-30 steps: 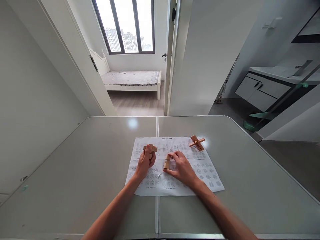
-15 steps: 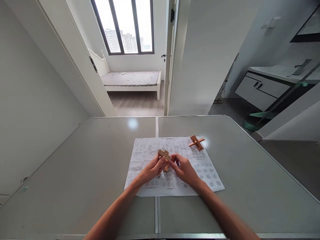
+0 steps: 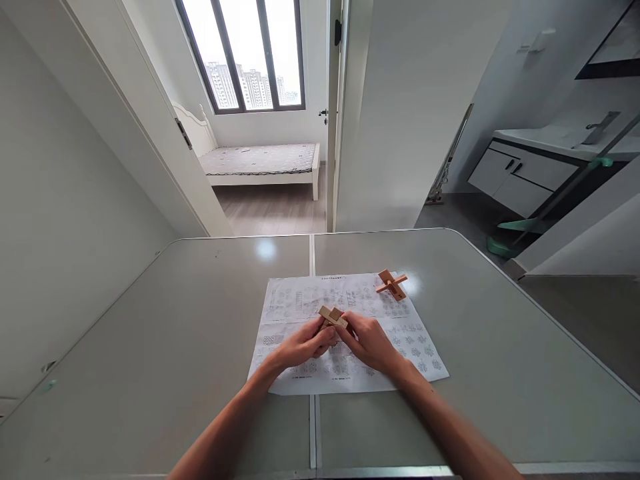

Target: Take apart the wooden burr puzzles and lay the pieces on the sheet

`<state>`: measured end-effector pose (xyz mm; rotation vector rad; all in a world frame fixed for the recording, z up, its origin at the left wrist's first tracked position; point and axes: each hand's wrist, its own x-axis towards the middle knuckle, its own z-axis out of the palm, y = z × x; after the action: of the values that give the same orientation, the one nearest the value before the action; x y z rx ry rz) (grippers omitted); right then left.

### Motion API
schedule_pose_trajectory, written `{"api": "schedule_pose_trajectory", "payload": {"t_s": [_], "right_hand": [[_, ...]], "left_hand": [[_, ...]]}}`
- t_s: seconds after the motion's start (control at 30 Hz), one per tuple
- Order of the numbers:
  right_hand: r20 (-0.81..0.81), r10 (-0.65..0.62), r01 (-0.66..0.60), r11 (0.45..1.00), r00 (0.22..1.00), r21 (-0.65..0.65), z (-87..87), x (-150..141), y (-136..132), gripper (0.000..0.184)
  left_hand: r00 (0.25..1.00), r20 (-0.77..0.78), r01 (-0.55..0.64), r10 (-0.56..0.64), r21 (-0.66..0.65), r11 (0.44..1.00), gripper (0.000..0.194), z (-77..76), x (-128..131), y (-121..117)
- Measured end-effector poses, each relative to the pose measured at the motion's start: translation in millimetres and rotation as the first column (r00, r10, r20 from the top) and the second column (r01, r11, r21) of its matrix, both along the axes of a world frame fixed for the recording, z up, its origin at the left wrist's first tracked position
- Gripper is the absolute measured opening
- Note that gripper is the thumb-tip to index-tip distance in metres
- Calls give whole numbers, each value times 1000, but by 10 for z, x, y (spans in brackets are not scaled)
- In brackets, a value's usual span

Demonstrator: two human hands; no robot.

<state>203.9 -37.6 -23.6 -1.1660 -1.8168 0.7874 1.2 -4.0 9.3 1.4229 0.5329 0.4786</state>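
Between my two hands is a small wooden block puzzle [image 3: 333, 316], made of light interlocking pieces. My left hand [image 3: 306, 343] is closed on its left and lower side. On the right side, the thumb and fingers of my right hand [image 3: 367, 338] pinch it. My fingers hide its underside. Both hands are over a printed paper sheet [image 3: 293, 385] covered with small diagrams. At the sheet's upper right corner lies a second wooden piece, a reddish-brown crossed assembly [image 3: 392, 285], apart from both hands.
The grey table [image 3: 175, 347] has a metal seam [image 3: 313, 433] down its middle and a raised metal edge. Beyond it are a doorway with a bed [image 3: 265, 160] and a window. A sink cabinet [image 3: 525, 170] stands at the right.
The wooden puzzle has been turned and lowered slightly; the part that hung beneath it is now hidden by my fingers. Both hands have closed in around it. The view has shifted a little.
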Motion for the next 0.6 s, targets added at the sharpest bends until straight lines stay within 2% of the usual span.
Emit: {"api": "schedule_pose_trajectory", "payload": {"t_s": [0.13,0.27,0.37,0.47,0.53,0.6], "right_hand": [[-147,68,-87,988,987,-125,48,-8,5,50],[-266,175,-238,944,948,-228,149,2,-7,67],[-347,196,-297,917,917,-266,203,32,5,67],[-406,196,-325,904,893,-279,225,78,31,64],[-427,216,-360,887,878,-291,242,111,29,63],[-432,263,-415,857,863,-306,268,137,4,63]], "left_hand": [[997,-45,-57,59,56,997,41,-22,-10,17],[997,-46,-55,58,62,997,42,-18,-10,35],[996,-40,-77,81,86,993,44,0,23,19],[987,-60,-134,147,174,976,42,-6,77,-20],[975,-83,-180,207,257,949,37,-28,101,-30],[942,-108,-262,318,357,897,30,-57,94,-12]]}}
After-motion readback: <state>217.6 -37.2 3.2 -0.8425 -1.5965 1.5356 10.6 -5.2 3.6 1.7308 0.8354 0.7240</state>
